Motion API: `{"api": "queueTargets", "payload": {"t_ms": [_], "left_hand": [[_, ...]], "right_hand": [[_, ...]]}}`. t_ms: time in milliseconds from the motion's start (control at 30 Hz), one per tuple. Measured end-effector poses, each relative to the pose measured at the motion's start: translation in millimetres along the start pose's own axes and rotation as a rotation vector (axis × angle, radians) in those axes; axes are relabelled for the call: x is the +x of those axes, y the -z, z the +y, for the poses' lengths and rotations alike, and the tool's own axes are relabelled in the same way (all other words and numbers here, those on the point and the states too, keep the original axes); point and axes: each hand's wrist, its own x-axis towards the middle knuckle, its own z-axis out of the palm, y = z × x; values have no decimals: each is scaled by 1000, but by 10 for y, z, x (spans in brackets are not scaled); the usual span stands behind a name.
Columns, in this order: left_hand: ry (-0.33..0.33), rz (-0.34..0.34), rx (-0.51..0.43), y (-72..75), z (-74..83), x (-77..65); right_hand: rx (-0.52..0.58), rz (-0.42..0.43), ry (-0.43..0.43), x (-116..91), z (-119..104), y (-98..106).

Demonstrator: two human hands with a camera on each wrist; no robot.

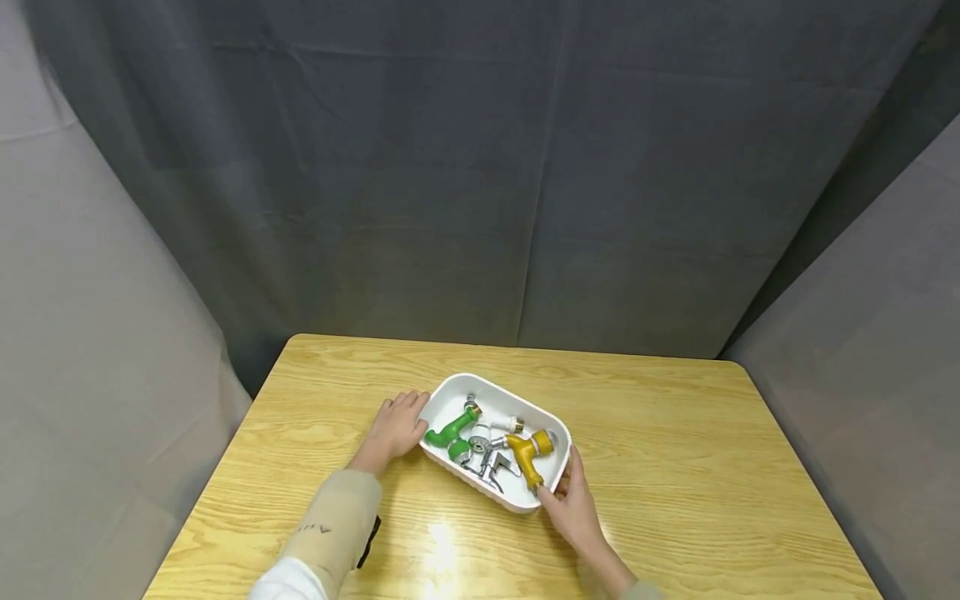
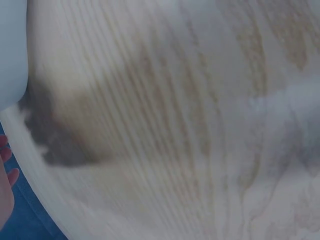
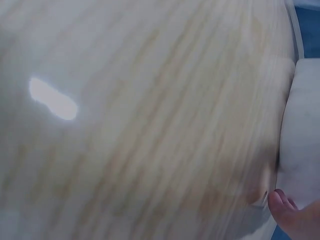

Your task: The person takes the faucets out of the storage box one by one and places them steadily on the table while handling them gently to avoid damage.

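Observation:
A white plastic basket [image 1: 491, 496] stands tilted to the view near the table's middle, with several taps in it. Inside are a green tap [image 1: 453, 431], a yellow tap [image 1: 527, 456], a white tap [image 1: 482, 433] and a chrome tap [image 1: 495, 468]. My left hand [image 1: 396, 425] holds the basket's left end, thumb and fingertips right at its rim. At the opposite end my right hand [image 1: 573, 508] grips the lower right corner, thumb by the rim and fingers against the outer wall. Only parts of the basket [image 3: 305, 120] show at the edges of both wrist views.
The wood-grain table [image 1: 675, 475] extends around the basket on every side. Behind it hangs a dark grey curtain [image 1: 420, 183], with lighter cloth [image 1: 97, 333] at the left and more cloth at the right. A bright light reflection lies on the table's front part.

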Motion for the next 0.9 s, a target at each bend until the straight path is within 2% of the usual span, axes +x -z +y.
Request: {"api": "queueTargets", "payload": {"t_ms": [267, 533, 900], "left_hand": [[27, 63, -57, -45, -9, -117], [63, 86, -110, -87, -11, -229], [108, 135, -155, -116, -30, -345]], "right_hand": [[15, -61, -10, 100, -14, 37], [70, -103, 15, 200, 6, 51], [30, -148, -5, 330, 32, 29]]}}
